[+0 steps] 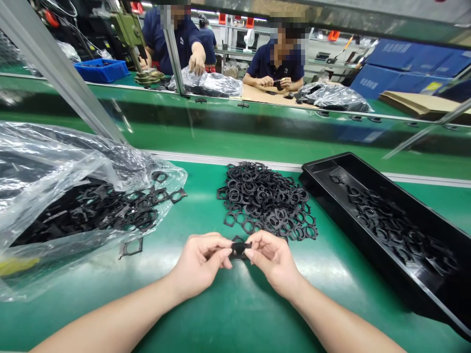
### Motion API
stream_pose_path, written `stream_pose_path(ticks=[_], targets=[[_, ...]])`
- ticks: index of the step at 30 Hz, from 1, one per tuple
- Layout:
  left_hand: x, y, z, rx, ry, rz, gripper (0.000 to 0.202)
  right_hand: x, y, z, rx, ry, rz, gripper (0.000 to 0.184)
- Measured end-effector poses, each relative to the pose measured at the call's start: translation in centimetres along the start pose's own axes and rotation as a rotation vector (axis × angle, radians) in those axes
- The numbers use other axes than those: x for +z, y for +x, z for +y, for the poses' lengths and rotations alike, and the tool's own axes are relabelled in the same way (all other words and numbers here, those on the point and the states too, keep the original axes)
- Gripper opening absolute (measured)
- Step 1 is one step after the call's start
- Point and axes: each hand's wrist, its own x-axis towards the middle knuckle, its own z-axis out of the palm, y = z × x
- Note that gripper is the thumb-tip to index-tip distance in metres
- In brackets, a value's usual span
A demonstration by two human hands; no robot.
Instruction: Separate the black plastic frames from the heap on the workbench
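Note:
Between my two hands is a small black plastic part, pinched at both ends just above the green table. My left hand grips its left end between thumb and forefinger. At the right end, my right hand holds it the same way. The fingertips cover its ends, so its full outline cannot be made out. Just beyond my hands lies a heap of black ring-shaped parts. A single black square frame rests left of my left hand, near an open clear plastic bag with many black parts spilling from its mouth.
A long black tray with black ring parts inside stands at the right. Past a metal rail runs a green conveyor carrying a few small black pieces. Co-workers sit across it, near a blue bin and plastic bags. A metal post slants at left.

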Motion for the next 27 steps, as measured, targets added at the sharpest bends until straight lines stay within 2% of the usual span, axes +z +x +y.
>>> stream_pose_path(ticks=[4,6,13,20,23,27], targets=[[-0.15,0.41,0.08,-0.147,-0.047,-0.108,0.031,0.04,0.14,0.09,0.004,0.0,0.031,0.018],[-0.23,0.73,0.18,-0.165,-0.064,-0.111,0.032,0.01,0.25,0.16,0.01,0.009,0.035,0.019],[-0.35,0.95,0.27,-0.143,-0.124,-0.06,0.038,-0.18,0.27,0.35,0.107,0.196,-0.086,0.024],[-0.17,0.82,0.05,-0.132,-0.21,-0.085,0.035,-0.37,0.34,0.33,0.156,0.345,-0.166,0.025],[-0.12,0.86,0.21,-0.111,-0.176,-0.085,0.033,-0.42,0.32,0.33,0.151,0.322,-0.161,0.026],[-0.07,0.74,0.27,-0.09,-0.097,-0.067,0.03,-0.2,0.22,0.16,0.128,0.184,-0.097,0.028]])
